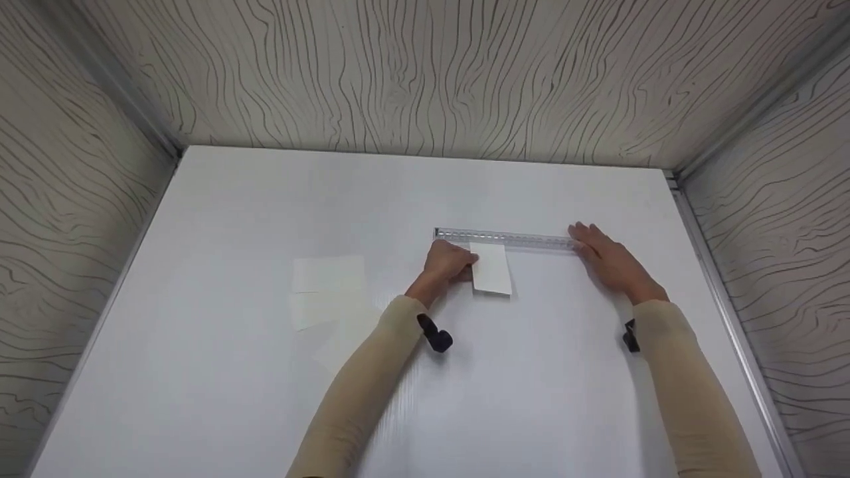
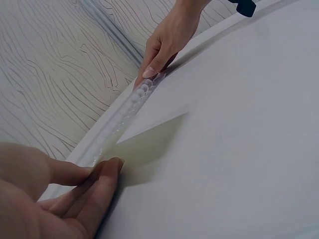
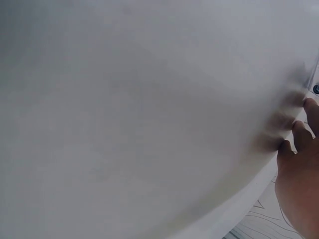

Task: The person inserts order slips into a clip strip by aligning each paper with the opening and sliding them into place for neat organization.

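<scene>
A clear ruler [image 1: 524, 240] with a pattern of rounds along it lies sideways on the white table. Just below its lower edge, a small white paper slip [image 1: 493, 271] hangs toward the front. My left hand [image 1: 449, 261] pinches the slip's left edge between thumb and fingers, close under the ruler's left end. In the left wrist view the slip [image 2: 152, 149] slants away from those fingertips and casts a shadow. My right hand [image 1: 609, 262] holds the ruler's right end, thumb at the lower edge and fingers across the top.
Several pale paper slips [image 1: 329, 273] lie overlapping on the table [image 1: 232, 212], left of my left forearm. Walls with a wood-line pattern [image 1: 412, 79] enclose the table at the back and sides. Black wrist straps [image 1: 435, 334] show at both sleeves.
</scene>
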Demonstrator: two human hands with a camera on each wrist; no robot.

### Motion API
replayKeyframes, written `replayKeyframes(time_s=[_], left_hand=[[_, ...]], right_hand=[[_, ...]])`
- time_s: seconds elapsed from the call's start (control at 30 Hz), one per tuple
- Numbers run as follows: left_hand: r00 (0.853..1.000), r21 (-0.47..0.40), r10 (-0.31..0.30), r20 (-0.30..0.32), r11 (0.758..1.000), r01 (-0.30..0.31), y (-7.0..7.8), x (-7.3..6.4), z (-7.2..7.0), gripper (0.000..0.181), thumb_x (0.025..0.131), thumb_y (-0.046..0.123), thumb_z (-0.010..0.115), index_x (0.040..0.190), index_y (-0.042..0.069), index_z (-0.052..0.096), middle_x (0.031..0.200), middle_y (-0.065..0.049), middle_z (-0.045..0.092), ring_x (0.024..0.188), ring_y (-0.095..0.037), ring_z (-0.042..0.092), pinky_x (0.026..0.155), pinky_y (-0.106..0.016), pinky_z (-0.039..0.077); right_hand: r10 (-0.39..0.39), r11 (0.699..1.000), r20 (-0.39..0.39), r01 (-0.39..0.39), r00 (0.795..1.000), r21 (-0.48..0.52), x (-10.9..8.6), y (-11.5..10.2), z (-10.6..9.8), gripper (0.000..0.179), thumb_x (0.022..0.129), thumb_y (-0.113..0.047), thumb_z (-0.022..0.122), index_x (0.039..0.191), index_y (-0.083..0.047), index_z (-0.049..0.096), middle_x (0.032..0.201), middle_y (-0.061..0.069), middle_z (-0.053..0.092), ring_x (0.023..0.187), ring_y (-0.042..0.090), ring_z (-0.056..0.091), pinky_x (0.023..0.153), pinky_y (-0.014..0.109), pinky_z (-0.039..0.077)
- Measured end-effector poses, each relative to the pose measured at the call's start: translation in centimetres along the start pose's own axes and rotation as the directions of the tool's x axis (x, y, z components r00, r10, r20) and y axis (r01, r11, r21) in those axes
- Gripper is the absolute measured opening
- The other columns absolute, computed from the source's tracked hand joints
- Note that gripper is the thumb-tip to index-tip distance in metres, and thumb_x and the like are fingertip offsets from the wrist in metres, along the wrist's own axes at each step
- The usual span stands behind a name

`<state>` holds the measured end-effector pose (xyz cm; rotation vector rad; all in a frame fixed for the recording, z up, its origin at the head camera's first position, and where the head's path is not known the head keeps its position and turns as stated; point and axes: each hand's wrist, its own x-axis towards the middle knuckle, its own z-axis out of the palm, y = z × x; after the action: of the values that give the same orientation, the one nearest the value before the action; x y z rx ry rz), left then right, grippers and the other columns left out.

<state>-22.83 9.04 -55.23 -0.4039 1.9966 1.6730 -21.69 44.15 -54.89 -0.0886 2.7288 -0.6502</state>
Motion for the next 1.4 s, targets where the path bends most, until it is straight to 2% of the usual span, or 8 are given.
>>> replayKeyframes(time_s=[0.2,0.37,0.5,0.67,0.9,1.13,1.4], left_hand=[[1.000,0.022,0.022,-0.007,1.000,-0.022,0.1,0.1,1.0,0.012,0.095,0.009,0.073,0.100,-0.002,0.077,0.078,-0.003,0.073,0.065,-0.009,0.068,0.057,-0.017,0.053],[0.999,0.062,0.036,-0.030,0.997,-0.034,0.4,0.1,2.0,0.013,0.094,0.010,0.075,0.100,-0.001,0.077,0.082,-0.004,0.075,0.068,-0.009,0.066,0.058,-0.017,0.050],[0.998,0.103,0.033,-0.054,0.994,-0.027,0.6,0.0,3.0,0.013,0.093,0.012,0.076,0.099,0.001,0.077,0.086,-0.004,0.076,0.071,-0.010,0.065,0.063,-0.019,0.049],[0.997,0.130,0.039,-0.065,0.991,-0.030,0.9,0.2,4.4,0.015,0.092,0.014,0.078,0.099,0.001,0.076,0.088,-0.005,0.076,0.077,-0.011,0.065,0.071,-0.022,0.052],[0.996,0.178,0.058,-0.070,0.983,-0.045,1.3,-0.1,6.3,0.016,0.092,0.015,0.079,0.098,0.000,0.075,0.090,-0.007,0.076,0.079,-0.013,0.063,0.076,-0.024,0.054],[0.994,0.184,0.067,-0.085,0.982,-0.050,1.8,-0.3,8.6,0.017,0.090,0.012,0.079,0.101,-0.001,0.074,0.096,-0.011,0.078,0.087,-0.018,0.071,0.090,-0.032,0.061],[0.991,0.204,0.092,-0.094,0.976,-0.071,2.3,-0.6,11.0,0.011,0.090,0.012,0.078,0.091,0.002,0.075,0.089,-0.008,0.077,0.081,-0.016,0.067,0.084,-0.029,0.059]], right_hand=[[-0.006,1.000,0.000,0.006,1.000,-0.002,0.3,0.0,0.1,0.065,0.112,-0.057,0.031,0.169,-0.029,0.019,0.178,0.007,0.013,0.166,0.040,0.004,0.131,0.068,0.007],[0.003,1.000,0.013,-0.003,1.000,0.002,0.5,0.1,0.0,0.065,0.112,-0.057,0.030,0.169,-0.029,0.017,0.178,0.006,0.010,0.166,0.040,0.002,0.131,0.067,0.005],[0.002,1.000,0.019,-0.002,1.000,-0.003,0.5,0.2,-0.1,0.065,0.112,-0.058,0.029,0.169,-0.029,0.017,0.179,0.007,0.010,0.165,0.040,0.001,0.131,0.068,0.004],[0.001,1.000,0.015,-0.001,1.000,-0.019,0.6,0.1,-0.3,0.065,0.112,-0.057,0.029,0.169,-0.028,0.018,0.179,0.007,0.010,0.166,0.039,0.001,0.130,0.069,0.004],[-0.006,1.000,0.003,0.006,1.000,-0.021,0.5,0.2,0.0,0.064,0.112,-0.056,0.029,0.169,-0.027,0.020,0.178,0.007,0.012,0.166,0.039,0.002,0.130,0.069,0.005],[0.007,1.000,-0.008,-0.007,1.000,-0.012,0.3,0.5,0.3,0.064,0.112,-0.057,0.029,0.169,-0.028,0.020,0.178,0.006,0.013,0.166,0.039,0.003,0.130,0.068,0.004],[-0.011,1.000,-0.018,0.011,1.000,-0.008,0.3,0.4,0.4,0.063,0.113,-0.055,0.030,0.168,-0.028,0.022,0.178,0.008,0.014,0.165,0.040,0.005,0.131,0.068,0.006]])
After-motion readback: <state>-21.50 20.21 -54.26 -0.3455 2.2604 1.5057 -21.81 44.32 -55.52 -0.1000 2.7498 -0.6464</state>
